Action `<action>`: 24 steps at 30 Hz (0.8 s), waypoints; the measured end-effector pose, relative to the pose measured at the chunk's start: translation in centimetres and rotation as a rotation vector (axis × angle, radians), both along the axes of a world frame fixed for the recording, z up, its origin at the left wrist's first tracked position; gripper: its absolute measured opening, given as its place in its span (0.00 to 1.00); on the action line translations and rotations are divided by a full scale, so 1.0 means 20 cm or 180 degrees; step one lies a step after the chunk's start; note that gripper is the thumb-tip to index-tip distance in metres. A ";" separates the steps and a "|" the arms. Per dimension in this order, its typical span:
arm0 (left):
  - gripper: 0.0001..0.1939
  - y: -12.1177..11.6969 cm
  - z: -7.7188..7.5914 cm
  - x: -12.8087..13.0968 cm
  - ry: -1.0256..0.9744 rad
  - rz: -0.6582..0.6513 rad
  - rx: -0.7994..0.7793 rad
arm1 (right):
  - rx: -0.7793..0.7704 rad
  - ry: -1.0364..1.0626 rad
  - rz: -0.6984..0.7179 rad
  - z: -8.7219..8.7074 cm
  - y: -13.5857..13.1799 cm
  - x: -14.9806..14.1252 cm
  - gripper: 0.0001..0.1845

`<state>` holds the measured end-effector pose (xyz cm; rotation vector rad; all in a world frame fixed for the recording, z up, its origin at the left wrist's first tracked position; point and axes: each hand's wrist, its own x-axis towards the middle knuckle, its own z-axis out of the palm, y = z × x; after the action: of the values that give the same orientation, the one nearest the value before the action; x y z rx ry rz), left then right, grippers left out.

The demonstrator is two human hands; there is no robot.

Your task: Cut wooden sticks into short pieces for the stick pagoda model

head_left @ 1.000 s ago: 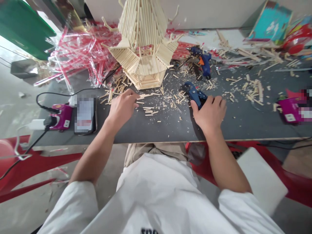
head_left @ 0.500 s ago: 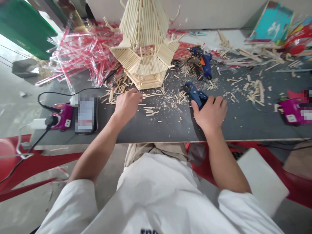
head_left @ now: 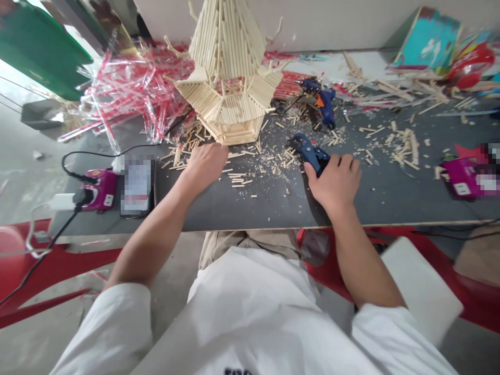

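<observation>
A tall tower model (head_left: pixel 228 78) built of pale wooden sticks stands at the back middle of the dark tabletop (head_left: pixel 273 200). My left hand (head_left: pixel 205 162) rests just in front of its base, fingers curled down onto loose cut sticks (head_left: pixel 238 177); what it pinches is hidden. My right hand (head_left: pixel 336 179) lies on the table with its fingers wrapped round the handles of blue cutting pliers (head_left: pixel 308 151), whose jaws point away to the left.
A blue and orange glue gun (head_left: pixel 324 101) lies behind the pliers. Red and clear wrappers (head_left: pixel 125 88) pile at the back left. A phone (head_left: pixel 136 185) and a purple power strip (head_left: pixel 97 188) sit at left; another purple box (head_left: pixel 466 177) at right. Stick offcuts (head_left: pixel 402 143) litter the surface.
My left hand has slid forward and right, from the loose sticks toward the tower's base. The right hand has stayed on the blue pliers.
</observation>
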<state>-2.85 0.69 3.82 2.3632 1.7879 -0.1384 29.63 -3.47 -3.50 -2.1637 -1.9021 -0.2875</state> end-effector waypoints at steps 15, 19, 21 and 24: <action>0.05 -0.03 -0.09 0.29 -0.4410 0.0237 -0.0774 | -0.0861 0.2771 0.0566 0.26 -0.14 -0.01 0.41; 0.12 -0.01 -0.13 0.40 -0.5125 0.0457 -0.1035 | -0.1153 0.3130 0.0658 0.26 -0.18 -0.10 0.40; 0.16 -0.01 -0.13 0.41 -0.5126 0.0540 -0.1286 | -0.1265 0.3277 0.0730 0.26 -0.18 -0.13 0.40; 0.19 -0.01 -0.13 0.40 -0.5044 0.0632 -0.1513 | -0.1344 0.3506 0.0776 0.27 -0.19 -0.15 0.40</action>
<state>5.14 0.45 1.15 1.1233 0.9131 0.9264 26.54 -7.23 1.87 -1.6219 -1.5326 1.1834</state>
